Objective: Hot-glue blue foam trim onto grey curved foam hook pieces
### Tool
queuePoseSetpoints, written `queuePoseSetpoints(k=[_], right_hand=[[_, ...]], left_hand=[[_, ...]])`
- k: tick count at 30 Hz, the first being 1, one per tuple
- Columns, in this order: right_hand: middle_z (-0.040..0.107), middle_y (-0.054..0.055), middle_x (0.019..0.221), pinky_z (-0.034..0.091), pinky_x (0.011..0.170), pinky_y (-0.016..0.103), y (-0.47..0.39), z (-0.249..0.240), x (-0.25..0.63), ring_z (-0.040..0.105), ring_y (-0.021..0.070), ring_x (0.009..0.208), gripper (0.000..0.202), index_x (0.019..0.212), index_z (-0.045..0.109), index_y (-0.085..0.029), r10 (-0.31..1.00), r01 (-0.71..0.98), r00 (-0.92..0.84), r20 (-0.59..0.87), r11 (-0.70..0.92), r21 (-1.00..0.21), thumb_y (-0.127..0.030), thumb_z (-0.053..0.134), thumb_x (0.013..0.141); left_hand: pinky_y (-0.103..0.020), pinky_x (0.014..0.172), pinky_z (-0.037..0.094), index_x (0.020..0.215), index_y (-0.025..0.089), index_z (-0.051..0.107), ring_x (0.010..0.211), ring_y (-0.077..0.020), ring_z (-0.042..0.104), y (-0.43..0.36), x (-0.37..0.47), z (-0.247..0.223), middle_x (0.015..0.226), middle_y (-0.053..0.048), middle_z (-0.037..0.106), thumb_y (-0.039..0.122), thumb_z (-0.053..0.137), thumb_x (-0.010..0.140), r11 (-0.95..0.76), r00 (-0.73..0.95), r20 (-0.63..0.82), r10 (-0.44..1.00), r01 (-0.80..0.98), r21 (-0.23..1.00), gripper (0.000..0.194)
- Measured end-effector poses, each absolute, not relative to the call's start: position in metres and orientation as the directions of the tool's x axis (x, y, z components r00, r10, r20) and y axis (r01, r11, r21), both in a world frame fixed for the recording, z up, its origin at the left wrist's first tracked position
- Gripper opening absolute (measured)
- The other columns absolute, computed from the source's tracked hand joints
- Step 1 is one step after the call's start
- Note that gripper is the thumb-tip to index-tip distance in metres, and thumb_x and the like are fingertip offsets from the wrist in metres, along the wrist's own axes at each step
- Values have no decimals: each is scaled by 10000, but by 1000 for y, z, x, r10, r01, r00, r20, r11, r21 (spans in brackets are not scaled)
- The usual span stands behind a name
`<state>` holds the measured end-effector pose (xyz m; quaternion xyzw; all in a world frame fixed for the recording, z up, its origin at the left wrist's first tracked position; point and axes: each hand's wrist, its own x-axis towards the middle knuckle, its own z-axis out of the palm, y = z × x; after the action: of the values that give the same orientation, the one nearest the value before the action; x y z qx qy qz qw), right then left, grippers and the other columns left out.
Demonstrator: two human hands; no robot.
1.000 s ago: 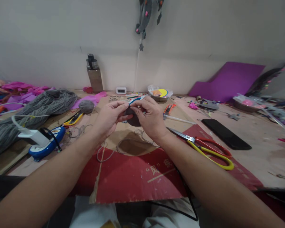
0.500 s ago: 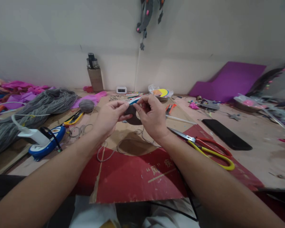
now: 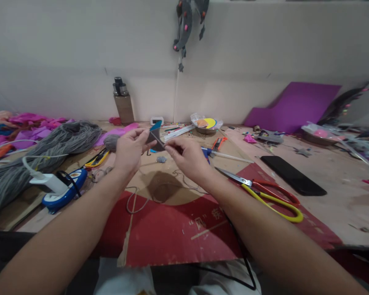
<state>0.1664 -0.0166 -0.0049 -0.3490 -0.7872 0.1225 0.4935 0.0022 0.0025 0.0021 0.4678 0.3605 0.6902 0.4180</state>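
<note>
Between my hands is a small dark grey piece with a blue upper part (image 3: 155,128), tilted above the brown cardboard (image 3: 147,174). My left hand (image 3: 130,149) pinches its left side. The fingertips of my right hand (image 3: 184,155) are pressed together at its lower right edge, on a thin grey strand that crosses the piece. Loose grey yarn (image 3: 137,211) curls on the cardboard below. A small grey tuft (image 3: 161,159) lies under the held piece.
Scissors with red and yellow handles (image 3: 264,192) and a black phone (image 3: 292,174) lie at the right. At the left are a blue power strip (image 3: 53,200), a white plug and a grey yarn skein (image 3: 70,143). A bottle (image 3: 124,107) stands at the wall.
The held piece has turned, showing its blue part upright. My right hand has moved down and away from my left hand. The tuft and a blue tool near my right hand have come into view.
</note>
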Motion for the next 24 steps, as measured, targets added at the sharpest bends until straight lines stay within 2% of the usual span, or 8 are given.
queuePoseSetpoints(k=[5,10,13,15,17,19,21,24], right_hand=[[716,16,817,472,691,248,-41,0,154,627,122,748,163,867,687,-182,538,326,-624,567,838,-437,-136,535,904],[732,5,824,512,681,214,-76,3,153,657,122,742,136,894,698,-205,383,232,-798,465,908,-349,-134,581,898],[744,14,914,528,761,225,-95,6,165,676,137,830,184,966,717,-213,331,173,-879,345,893,-416,-301,558,940],[734,26,987,504,883,271,-98,11,178,661,160,936,293,967,723,-219,378,215,-883,277,852,-477,-409,500,957],[730,24,948,494,871,286,-87,14,195,657,160,901,334,932,718,-215,601,388,-740,302,748,-538,-379,433,989],[732,63,917,499,776,306,-64,14,215,665,186,851,447,939,713,-182,876,656,-359,323,483,-580,-431,347,1001],[733,102,947,484,762,319,-36,7,231,669,222,870,400,988,701,-154,942,823,-72,329,242,-514,-438,420,965],[720,208,980,487,760,339,1,-14,245,683,287,921,497,1007,697,-76,986,937,124,115,-78,-339,-501,453,925]], left_hand=[[-249,707,574,766,186,634,730,-104,644,17,-18,8,760,18,661,334,753,703,-491,-374,404,835,-173,854,200],[-268,781,566,708,218,586,683,-65,589,18,-39,24,630,93,600,330,762,757,-541,-452,395,800,-258,801,214],[-271,825,564,693,178,557,634,-32,569,22,-45,30,625,87,633,169,665,849,-526,-479,321,817,-389,756,190],[-269,785,574,677,163,522,584,-34,577,26,-47,30,603,72,634,108,599,872,-555,-558,265,786,-449,701,217],[-275,777,578,679,154,524,555,-38,575,30,-46,28,606,56,646,85,577,877,-544,-526,275,805,-470,695,217],[-281,769,582,699,152,548,555,-42,576,31,-43,26,617,51,657,86,572,883,-539,-495,297,816,-467,701,197],[-283,749,585,705,155,569,587,-55,596,29,-39,25,636,42,667,88,574,883,-533,-478,307,823,-467,705,190],[-281,711,585,680,168,592,590,-70,594,26,-34,24,645,32,658,102,595,865,-518,-454,308,836,-469,715,196]])
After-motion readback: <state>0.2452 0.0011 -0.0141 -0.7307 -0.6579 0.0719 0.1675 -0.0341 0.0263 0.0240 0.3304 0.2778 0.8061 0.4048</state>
